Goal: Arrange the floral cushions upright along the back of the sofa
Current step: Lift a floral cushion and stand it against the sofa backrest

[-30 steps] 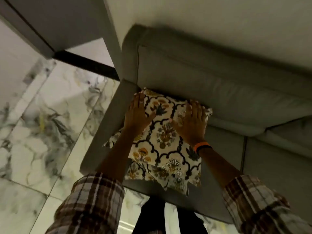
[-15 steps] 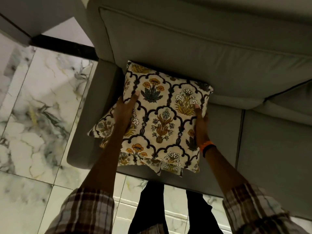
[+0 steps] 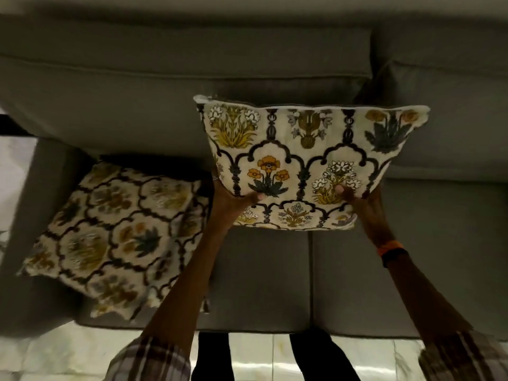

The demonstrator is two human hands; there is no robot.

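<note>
I hold a cream floral cushion (image 3: pixel 308 155) in the air in front of the grey sofa back (image 3: pixel 170 86), its face turned to me. My left hand (image 3: pixel 233 199) grips its lower left edge, thumb on the front. My right hand (image 3: pixel 362 204) grips the lower right edge the same way. A second floral cushion (image 3: pixel 115 232) lies tilted on the left end of the sofa seat, leaning toward the back, and my left forearm crosses its right edge.
The grey sofa seat (image 3: pixel 264 279) spreads below the held cushion, with a seam down the middle. The sofa arm (image 3: pixel 41 166) is at the left. Marble floor tiles (image 3: pixel 258 356) and my dark trouser legs show at the bottom.
My view and both hands have shifted right. Earlier both hands pressed one cushion against the left corner; now that cushion lies alone and both hands hold another cushion raised.
</note>
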